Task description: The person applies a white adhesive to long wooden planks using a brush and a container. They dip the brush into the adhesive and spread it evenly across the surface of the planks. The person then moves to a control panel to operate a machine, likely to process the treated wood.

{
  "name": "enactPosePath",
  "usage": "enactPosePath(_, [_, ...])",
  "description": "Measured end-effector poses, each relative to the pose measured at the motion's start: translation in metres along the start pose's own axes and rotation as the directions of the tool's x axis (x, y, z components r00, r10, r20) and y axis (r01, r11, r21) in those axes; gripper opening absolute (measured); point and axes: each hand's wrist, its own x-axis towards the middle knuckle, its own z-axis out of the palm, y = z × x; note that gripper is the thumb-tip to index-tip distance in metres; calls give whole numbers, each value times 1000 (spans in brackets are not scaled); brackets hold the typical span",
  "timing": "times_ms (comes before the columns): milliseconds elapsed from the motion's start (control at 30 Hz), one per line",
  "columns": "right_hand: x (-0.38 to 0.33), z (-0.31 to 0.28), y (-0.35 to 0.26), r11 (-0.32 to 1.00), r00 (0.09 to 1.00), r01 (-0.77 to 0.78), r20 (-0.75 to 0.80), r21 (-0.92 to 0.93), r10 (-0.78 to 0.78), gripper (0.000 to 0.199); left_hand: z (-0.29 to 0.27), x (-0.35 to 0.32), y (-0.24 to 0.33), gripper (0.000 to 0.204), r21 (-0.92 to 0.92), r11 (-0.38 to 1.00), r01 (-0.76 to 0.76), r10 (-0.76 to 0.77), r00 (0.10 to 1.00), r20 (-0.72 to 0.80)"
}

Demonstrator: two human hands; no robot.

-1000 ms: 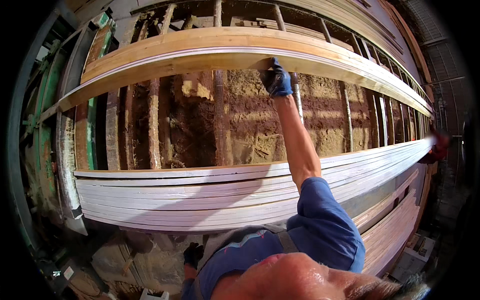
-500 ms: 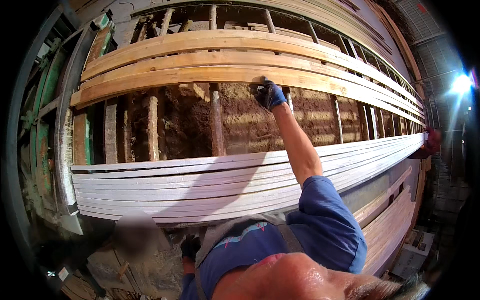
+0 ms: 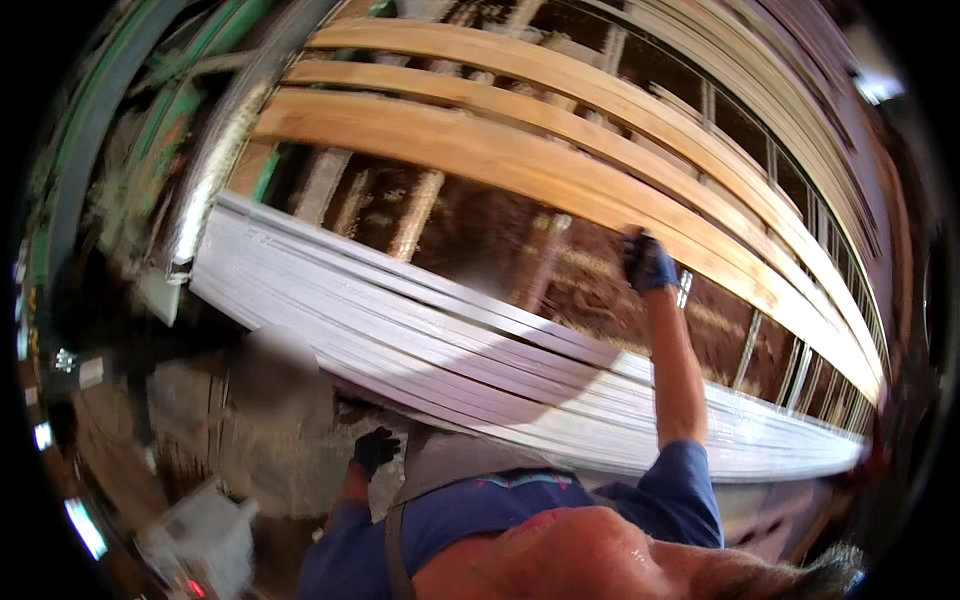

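My right hand [image 3: 648, 262], in a dark blue glove, reaches out over the rack with curled fingers at the near edge of the closest brown wooden board [image 3: 470, 140]. Motion blur softens the fingers, and the board's underside is hidden. Two more brown boards [image 3: 570, 122] lie beyond it, with narrow gaps between them. White-coated boards [image 3: 400, 325] lie side by side between the rack and my body, under my right forearm. Down by my left side hangs my left hand [image 3: 376, 450], in a dark glove, its fingers apart and holding nothing.
Crossbars [image 3: 415, 215] run beneath the brown boards, with brown loose material below. A green and grey metal frame [image 3: 215, 165] stands at the left end. More long boards [image 3: 740, 60] lie at the far side. A pale object [image 3: 205, 540] is on the floor at lower left.
My view has turned, swinging the boards down to the right. The closest brown board shows a broader face. My left hand has come further into view with its fingers spread.
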Motion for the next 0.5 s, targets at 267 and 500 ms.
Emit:
enactPosePath(267, [196,72,-101,947,991,132,71,-294,-116,15,-14,-86,-39,39,-176,984,-41,-19,945,-327])
enactPosePath(500, [185,108,-118,816,878,136,450,-562,164,26,26,-102,-70,44,-103,995,0,-45,901,-432])
